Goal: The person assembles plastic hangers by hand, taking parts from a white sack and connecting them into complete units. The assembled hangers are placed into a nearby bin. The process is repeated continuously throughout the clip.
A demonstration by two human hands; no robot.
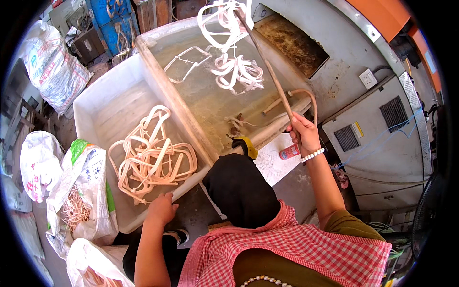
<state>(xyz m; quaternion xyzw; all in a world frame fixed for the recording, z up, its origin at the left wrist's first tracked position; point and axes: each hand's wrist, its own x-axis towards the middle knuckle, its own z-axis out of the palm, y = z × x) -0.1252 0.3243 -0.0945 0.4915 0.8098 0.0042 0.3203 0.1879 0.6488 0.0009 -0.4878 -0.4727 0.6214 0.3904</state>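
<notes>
Brown stick (271, 71), one, occupies one of two hands (305, 134).

Olive and gingham mark the worker seen through my distant head camera: an olive shirt (258, 265) with a short sleeve (351, 227) under a red-and-white gingham apron (291, 241), its fabric creased and gathered. I count 1 bracelet (313, 155) of round white beads below the bare right hand (304, 136), and 1 necklace (266, 278) of pale beads mixed with golden ones. The left hand (162, 209) and its forearm are bare. Black trousers (171, 251) meet a dark shoe (180, 236) with white trim. I also see smooth black fabric (243, 191) over a rounded form, possibly a knee.
</notes>
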